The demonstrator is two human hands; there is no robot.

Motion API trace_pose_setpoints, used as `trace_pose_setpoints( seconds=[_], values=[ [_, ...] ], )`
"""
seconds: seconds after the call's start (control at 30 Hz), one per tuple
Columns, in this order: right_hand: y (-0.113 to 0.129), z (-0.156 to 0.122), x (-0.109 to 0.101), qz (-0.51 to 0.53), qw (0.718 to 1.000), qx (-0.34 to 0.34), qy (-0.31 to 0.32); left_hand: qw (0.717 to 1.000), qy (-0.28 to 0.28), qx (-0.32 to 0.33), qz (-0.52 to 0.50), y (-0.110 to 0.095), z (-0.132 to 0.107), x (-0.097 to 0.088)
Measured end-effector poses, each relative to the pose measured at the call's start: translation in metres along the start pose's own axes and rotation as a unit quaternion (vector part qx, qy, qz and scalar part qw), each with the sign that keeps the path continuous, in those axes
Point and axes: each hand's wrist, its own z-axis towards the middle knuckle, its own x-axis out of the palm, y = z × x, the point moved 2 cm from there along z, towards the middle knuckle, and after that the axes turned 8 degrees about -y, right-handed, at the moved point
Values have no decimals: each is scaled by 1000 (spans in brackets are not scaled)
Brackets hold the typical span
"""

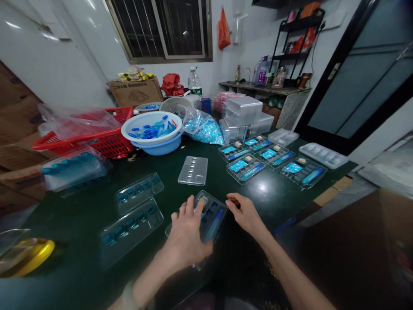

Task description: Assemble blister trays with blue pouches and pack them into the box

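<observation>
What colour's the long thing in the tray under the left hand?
The long thing is blue, in the head view.

Carton (pixel 137 94): a printed line of characters, too small to read
Bottle (pixel 194 82): green-and-white label, lettering illegible
Jug (pixel 262 72): purple label, wording too blurred to read

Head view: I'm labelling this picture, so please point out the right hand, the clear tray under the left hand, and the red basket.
Right hand (pixel 245 212): head view, back of the hand.
Clear tray (pixel 211 199): head view, its far edge.
Red basket (pixel 116 140): head view, its slotted wall.
</observation>
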Motion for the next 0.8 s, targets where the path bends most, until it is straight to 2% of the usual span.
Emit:
trace_pose_setpoints(
  seconds=[0.13,0.3,0.47,0.57,0.63,0.7,0.77,0.8],
  values=[
    [-4,-7,3,-4,1000,-17,-17,1000,31,-4,6,1,-3,12],
    [-5,-13,4,-12,997,-66,-24,1000,5,-27,6,2,-6,23],
    [-15,-16,8,-9,998,-66,-6,998,-22,-48,-23,1,-8,14],
    [-23,-16,8,-3,998,-62,3,998,-32,-39,-49,10,-29,7],
    [-28,-17,8,-4,998,-62,5,997,-40,-30,-56,26,-58,1],
    [-30,-17,7,-19,997,-68,-4,996,-71,-35,-41,55,-95,-7],
    [-22,-20,11,-38,995,-88,-10,986,-134,-98,5,100,-134,-18],
    [-12,-22,15,-43,993,-109,-3,981,-145,-128,30,127,-152,-22]
  ],
)
